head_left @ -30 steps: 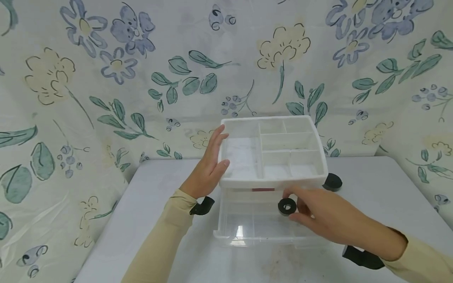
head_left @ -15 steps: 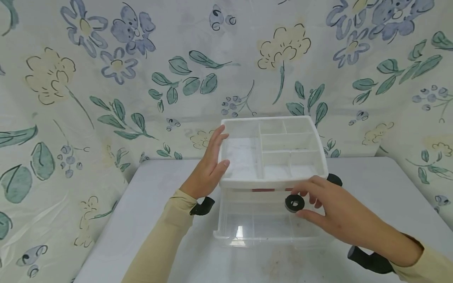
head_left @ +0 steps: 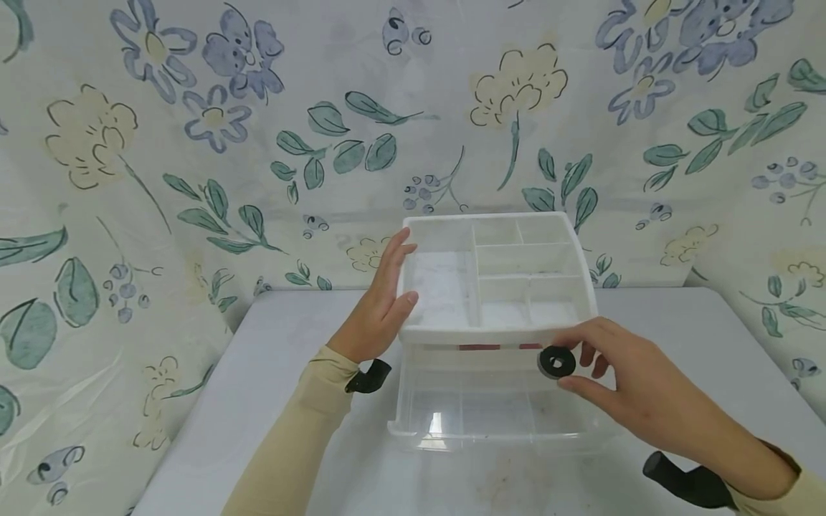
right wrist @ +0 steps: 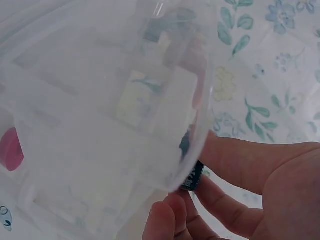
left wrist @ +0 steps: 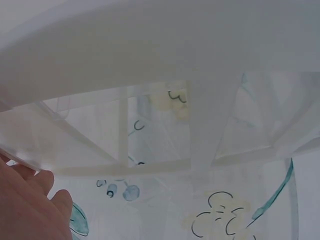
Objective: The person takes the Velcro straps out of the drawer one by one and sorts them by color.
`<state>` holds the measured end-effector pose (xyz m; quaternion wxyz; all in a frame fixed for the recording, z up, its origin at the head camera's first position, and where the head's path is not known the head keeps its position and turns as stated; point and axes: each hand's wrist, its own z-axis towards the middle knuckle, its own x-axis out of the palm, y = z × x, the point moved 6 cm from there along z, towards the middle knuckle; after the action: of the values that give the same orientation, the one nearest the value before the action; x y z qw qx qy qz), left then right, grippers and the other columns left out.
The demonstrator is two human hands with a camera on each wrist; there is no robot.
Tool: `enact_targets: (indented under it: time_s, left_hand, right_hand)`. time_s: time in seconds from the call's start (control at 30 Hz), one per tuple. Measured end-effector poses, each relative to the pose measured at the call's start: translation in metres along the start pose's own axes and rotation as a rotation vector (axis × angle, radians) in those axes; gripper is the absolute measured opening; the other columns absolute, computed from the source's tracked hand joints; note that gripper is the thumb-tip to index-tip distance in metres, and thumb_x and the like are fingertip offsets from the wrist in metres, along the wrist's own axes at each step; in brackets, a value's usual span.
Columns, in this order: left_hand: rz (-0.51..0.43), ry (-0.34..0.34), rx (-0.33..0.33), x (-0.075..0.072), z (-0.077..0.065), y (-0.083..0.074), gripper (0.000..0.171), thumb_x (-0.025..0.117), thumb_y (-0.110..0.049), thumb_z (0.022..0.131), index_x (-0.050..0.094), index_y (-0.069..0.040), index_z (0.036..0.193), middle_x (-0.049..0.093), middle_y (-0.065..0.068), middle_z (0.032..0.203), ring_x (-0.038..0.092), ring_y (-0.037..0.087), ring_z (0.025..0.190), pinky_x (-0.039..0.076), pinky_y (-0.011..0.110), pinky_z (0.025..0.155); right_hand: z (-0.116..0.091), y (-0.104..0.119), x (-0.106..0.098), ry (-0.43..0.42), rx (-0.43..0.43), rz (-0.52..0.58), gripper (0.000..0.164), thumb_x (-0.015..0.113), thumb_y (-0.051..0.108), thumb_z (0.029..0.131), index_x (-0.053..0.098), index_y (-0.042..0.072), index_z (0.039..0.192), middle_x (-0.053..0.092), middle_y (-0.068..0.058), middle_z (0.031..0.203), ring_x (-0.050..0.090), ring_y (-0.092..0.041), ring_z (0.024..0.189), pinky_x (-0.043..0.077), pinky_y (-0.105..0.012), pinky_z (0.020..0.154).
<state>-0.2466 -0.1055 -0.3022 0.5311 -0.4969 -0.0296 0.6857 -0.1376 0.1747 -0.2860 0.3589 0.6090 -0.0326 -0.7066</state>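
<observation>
A white plastic storage box (head_left: 497, 335) with a compartment tray on top stands on the table. Its clear drawer (head_left: 432, 430) is pulled out at the front. My left hand (head_left: 373, 312) rests against the box's left side, fingers fairly straight, thumb at the rim. With thumb and fingertips my right hand (head_left: 629, 373) pinches a small black ring (head_left: 547, 368), shaped like a tape roll, above the drawer's right part. In the right wrist view the black ring (right wrist: 194, 177) shows white lettering on its edge, partly hidden behind the clear plastic.
Dividers split the top tray (head_left: 442, 279) into several compartments. Red strips (head_left: 480, 347) show under its front edge. A pink object (right wrist: 11, 149) appears at the left of the right wrist view. A floral cloth (head_left: 387, 143) hangs behind the white table (head_left: 658, 322).
My right hand has moved right with the black ring, from mid-drawer toward the drawer's right side. It now covers the dark round object behind the box. The left hand stays put.
</observation>
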Motion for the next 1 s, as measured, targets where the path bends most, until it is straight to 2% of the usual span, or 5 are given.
enact_targets:
  time_s: [0.2,0.47,0.7,1.0]
  left_hand:
    - [-0.007,0.004,-0.018,0.000,-0.003,0.002,0.061,0.038,-0.021,0.099,0.020,-0.006,0.155,0.000,-0.001,0.168,0.005,0.019,0.154,0.014,0.055,0.122]
    - [-0.002,-0.003,0.005,0.000,0.000,0.001,0.060,0.038,-0.020,0.099,0.021,-0.004,0.154,0.001,0.002,0.168,0.005,0.019,0.154,0.013,0.052,0.123]
    - [-0.005,-0.006,0.008,-0.001,-0.001,0.001,0.060,0.038,-0.021,0.099,0.021,-0.004,0.155,0.001,0.001,0.168,0.005,0.018,0.154,0.013,0.051,0.123]
    - [-0.022,-0.013,0.004,0.001,-0.001,0.001,0.061,0.038,-0.020,0.098,0.021,-0.004,0.155,0.001,0.001,0.169,0.005,0.019,0.154,0.013,0.053,0.122]
  right_hand:
    - [-0.006,-0.003,-0.004,-0.094,-0.050,-0.001,0.050,0.085,0.007,0.077,0.062,0.017,0.121,0.062,0.008,0.108,0.056,-0.003,0.082,0.054,-0.021,0.067]
    - [-0.012,-0.008,-0.012,-0.213,-0.113,-0.007,0.055,0.084,0.001,0.075,0.062,0.016,0.123,0.062,0.010,0.106,0.056,-0.001,0.087,0.052,-0.013,0.071]
    - [-0.018,-0.018,-0.014,-0.271,-0.074,0.006,0.056,0.083,-0.003,0.075,0.063,0.013,0.125,0.063,0.006,0.107,0.053,0.000,0.089,0.047,-0.006,0.075]
    - [-0.024,-0.031,-0.014,-0.317,-0.053,0.049,0.059,0.081,-0.008,0.075,0.063,0.011,0.128,0.062,0.003,0.109,0.051,0.002,0.092,0.045,-0.004,0.077]
